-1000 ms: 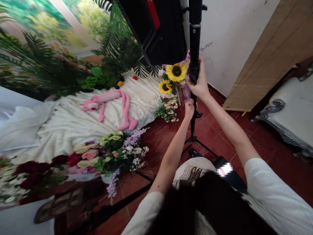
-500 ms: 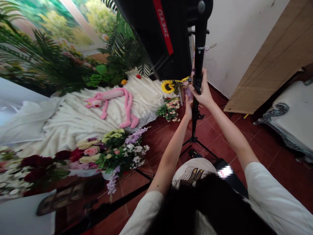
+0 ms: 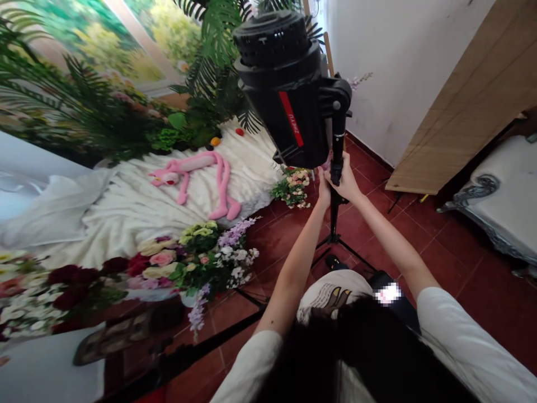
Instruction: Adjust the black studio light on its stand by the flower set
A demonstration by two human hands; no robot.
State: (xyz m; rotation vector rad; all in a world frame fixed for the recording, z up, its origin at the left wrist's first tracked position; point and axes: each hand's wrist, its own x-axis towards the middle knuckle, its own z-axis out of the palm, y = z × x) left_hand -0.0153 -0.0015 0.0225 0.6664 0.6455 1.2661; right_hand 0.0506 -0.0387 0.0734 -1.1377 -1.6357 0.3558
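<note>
A black studio light (image 3: pixel 281 106) with a red label is mounted on top of a black light stand (image 3: pixel 334 215). My right hand (image 3: pixel 348 182) is wrapped round the stand's pole just below the lamp bracket, around a clamp collar. From the left, my left hand (image 3: pixel 324 190) closes on the same pole at about the same height; its fingers are partly hidden behind the pole. The stand is upright, its legs spread on the red tiled floor (image 3: pixel 268 246) in front of my body.
Left of the stand, a pink plush toy (image 3: pixel 197 162) lies on a white furry cloth (image 3: pixel 138 212). Artificial flowers (image 3: pixel 201 257) stand near it. Another black pole (image 3: pixel 218 344) slants across the lower left. At right are a brown panel (image 3: pixel 453 106) and an ornate white seat (image 3: pixel 507 190).
The studio light has come down, away from my head, and more of it shows. Both hands have moved lower with the pole, and my left hand has come in against it.
</note>
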